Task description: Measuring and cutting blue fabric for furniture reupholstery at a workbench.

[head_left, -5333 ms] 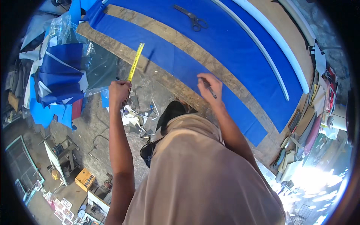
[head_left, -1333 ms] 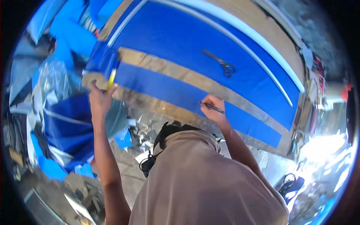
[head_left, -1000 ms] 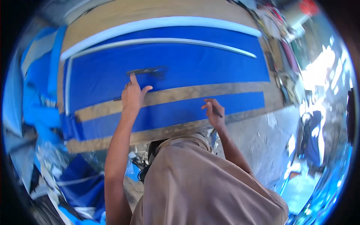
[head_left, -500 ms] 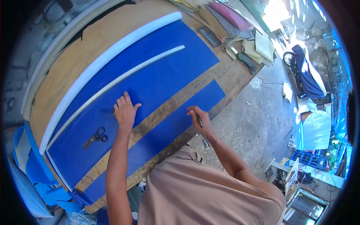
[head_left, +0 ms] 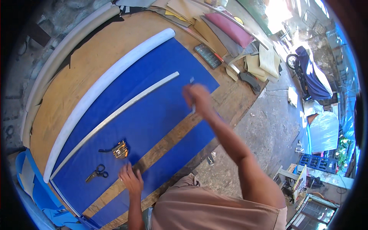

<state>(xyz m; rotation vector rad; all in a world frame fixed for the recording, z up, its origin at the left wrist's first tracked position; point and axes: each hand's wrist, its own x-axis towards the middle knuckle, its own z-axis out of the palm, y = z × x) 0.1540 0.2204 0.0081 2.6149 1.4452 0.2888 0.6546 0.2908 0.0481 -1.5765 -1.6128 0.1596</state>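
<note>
My left hand (head_left: 131, 178) rests with fingers apart at the edge of the blue sheet (head_left: 145, 115), over a bare wooden gap. Just above it lies a yellow-and-black tape measure (head_left: 120, 150); black scissors (head_left: 96, 173) lie to its left. My right hand (head_left: 197, 97) is out over the sheet's far right, motion-blurred, with fingers curled around a slim thing that I cannot make out. Near it is the end of a thin white strip (head_left: 153, 86). A thicker white roll (head_left: 107, 79) curves along the sheet's back edge. A narrow blue piece (head_left: 178, 149) lies along the front.
The wooden table (head_left: 69, 92) carries fabric scraps (head_left: 266, 63), a calculator (head_left: 207, 55) and a dark-handled tool (head_left: 249, 82) at the right. Blue material (head_left: 28, 176) is piled off the left end. A covered motorbike (head_left: 308, 73) stands beyond the concrete floor (head_left: 260, 122).
My right hand has reached farther forward, from the narrow piece to the wide sheet. My left hand has drawn back, and the tape measure now lies free above it.
</note>
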